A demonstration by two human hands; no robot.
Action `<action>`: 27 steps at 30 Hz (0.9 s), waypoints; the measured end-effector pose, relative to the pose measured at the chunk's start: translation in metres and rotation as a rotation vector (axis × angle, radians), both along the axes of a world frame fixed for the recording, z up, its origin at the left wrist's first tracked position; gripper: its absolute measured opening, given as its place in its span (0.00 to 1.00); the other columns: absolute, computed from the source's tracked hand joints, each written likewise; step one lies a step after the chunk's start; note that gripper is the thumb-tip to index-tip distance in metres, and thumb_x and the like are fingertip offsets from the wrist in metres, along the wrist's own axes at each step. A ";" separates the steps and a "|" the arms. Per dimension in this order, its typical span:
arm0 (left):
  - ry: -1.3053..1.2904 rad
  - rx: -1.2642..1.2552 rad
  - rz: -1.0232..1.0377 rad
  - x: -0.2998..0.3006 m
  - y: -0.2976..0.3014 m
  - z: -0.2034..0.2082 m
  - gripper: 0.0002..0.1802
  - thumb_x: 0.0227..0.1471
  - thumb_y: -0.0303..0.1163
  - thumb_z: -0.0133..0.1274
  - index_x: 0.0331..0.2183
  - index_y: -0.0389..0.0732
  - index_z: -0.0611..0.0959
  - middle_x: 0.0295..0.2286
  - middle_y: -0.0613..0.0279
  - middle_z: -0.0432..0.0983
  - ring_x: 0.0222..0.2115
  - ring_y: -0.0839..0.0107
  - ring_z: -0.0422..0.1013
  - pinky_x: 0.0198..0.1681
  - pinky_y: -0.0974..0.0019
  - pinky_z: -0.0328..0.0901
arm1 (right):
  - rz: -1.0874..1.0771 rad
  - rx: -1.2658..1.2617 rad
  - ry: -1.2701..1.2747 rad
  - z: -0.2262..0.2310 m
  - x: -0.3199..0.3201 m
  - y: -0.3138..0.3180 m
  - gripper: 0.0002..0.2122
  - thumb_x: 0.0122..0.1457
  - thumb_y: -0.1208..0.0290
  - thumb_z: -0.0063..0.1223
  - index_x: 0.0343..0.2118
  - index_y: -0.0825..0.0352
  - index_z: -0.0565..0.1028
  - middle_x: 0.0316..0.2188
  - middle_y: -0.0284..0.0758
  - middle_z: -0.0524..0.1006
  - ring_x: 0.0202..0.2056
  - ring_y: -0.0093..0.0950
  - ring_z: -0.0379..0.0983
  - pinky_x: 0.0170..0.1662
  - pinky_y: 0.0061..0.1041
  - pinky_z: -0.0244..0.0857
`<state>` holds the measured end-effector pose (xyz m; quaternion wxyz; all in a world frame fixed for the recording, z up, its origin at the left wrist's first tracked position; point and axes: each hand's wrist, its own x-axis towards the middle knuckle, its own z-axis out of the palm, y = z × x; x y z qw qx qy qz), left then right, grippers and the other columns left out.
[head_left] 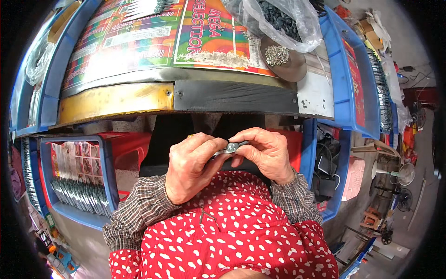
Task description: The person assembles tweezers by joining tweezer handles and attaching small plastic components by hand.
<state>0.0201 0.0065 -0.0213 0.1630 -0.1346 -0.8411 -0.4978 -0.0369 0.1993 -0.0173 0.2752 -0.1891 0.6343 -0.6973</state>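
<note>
We hold a small grey metal piece [231,148] between both hands above our lap, left hand [190,167] and right hand [265,153] pinching its ends. We judge we're mid-assembly; next calls for steady alignment, below the counter [139,100] edge.

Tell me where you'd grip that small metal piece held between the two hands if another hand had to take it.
Probably at its middle, from above. The small metal piece lies roughly level, slightly raised at its right end. The left hand pinches its left end and the right hand its right, so only the short grey middle stretch is bare, facing up. A narrow fingertip pinch across that stretch would fit; its exact shape is too small to tell.
</note>
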 end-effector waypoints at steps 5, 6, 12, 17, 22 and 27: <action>-0.001 -0.037 0.028 0.002 0.000 -0.001 0.12 0.40 0.22 0.64 0.32 0.38 0.81 0.25 0.58 0.76 0.21 0.66 0.73 0.22 0.67 0.66 | -0.013 -0.007 -0.013 -0.004 0.004 -0.003 0.08 0.60 0.78 0.53 0.42 0.73 0.75 0.32 0.35 0.80 0.29 0.20 0.77 0.35 0.18 0.73; -0.003 -0.036 0.028 0.001 0.000 -0.002 0.12 0.40 0.22 0.64 0.32 0.38 0.81 0.25 0.58 0.76 0.21 0.66 0.73 0.22 0.67 0.66 | -0.017 -0.004 -0.007 -0.004 0.004 -0.003 0.08 0.60 0.78 0.53 0.42 0.73 0.75 0.32 0.35 0.80 0.29 0.20 0.77 0.35 0.18 0.73; 0.006 -0.047 0.039 0.002 -0.001 -0.005 0.13 0.39 0.22 0.64 0.32 0.38 0.81 0.25 0.58 0.76 0.21 0.66 0.73 0.22 0.67 0.66 | -0.024 0.016 0.018 -0.007 0.005 -0.004 0.09 0.60 0.78 0.54 0.42 0.74 0.75 0.33 0.35 0.79 0.30 0.21 0.77 0.35 0.18 0.73; 0.029 -0.035 0.043 0.000 0.000 -0.005 0.13 0.38 0.22 0.64 0.32 0.38 0.81 0.25 0.59 0.76 0.22 0.66 0.73 0.23 0.67 0.67 | -0.041 -0.001 0.028 -0.008 0.007 -0.004 0.09 0.60 0.78 0.54 0.42 0.74 0.75 0.33 0.36 0.79 0.30 0.22 0.77 0.35 0.19 0.73; 0.066 -0.065 0.066 -0.002 -0.001 -0.006 0.14 0.37 0.22 0.64 0.31 0.39 0.80 0.25 0.60 0.75 0.23 0.64 0.73 0.25 0.66 0.67 | -0.062 -0.019 0.048 -0.009 0.006 -0.006 0.09 0.59 0.79 0.55 0.42 0.74 0.75 0.33 0.36 0.79 0.30 0.22 0.77 0.35 0.19 0.73; 0.084 -0.083 0.087 -0.002 0.001 -0.004 0.15 0.36 0.21 0.63 0.31 0.39 0.80 0.24 0.60 0.74 0.23 0.63 0.73 0.26 0.65 0.67 | -0.062 -0.003 0.108 -0.010 0.004 -0.007 0.08 0.59 0.79 0.55 0.41 0.74 0.76 0.33 0.36 0.79 0.30 0.22 0.77 0.34 0.19 0.73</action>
